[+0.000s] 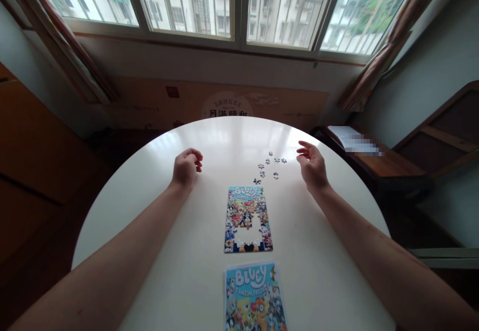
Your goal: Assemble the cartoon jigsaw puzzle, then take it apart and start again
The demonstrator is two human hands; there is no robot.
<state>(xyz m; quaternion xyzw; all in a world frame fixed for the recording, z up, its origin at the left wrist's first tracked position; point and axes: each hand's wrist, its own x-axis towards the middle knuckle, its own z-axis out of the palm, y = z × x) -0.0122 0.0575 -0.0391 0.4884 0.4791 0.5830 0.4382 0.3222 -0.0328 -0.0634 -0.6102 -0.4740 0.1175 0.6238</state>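
Note:
My left hand (pixel 186 166) rests on the white table left of the puzzle, its fingers curled into a loose fist with nothing visible in them. Out to the right, my right hand (pixel 312 166) is held with thumb and fingers apart, and no piece shows between them. Between the hands lie several loose jigsaw pieces (pixel 276 175), nearer to the right hand. Closer to me is a partly filled jigsaw puzzle (pixel 232 211) with a Bluey title; a white gap shows in its lower middle. Below it lies a Bluey picture sheet (pixel 250 281), cut off by the frame's bottom edge.
The round white table (pixel 149 171) has its far edge near a low printed panel (pixel 149 96) under the window. A wooden side surface (pixel 389 164) with white paper (pixel 342 135) stands to the right. Brown furniture (pixel 30 136) stands at the left.

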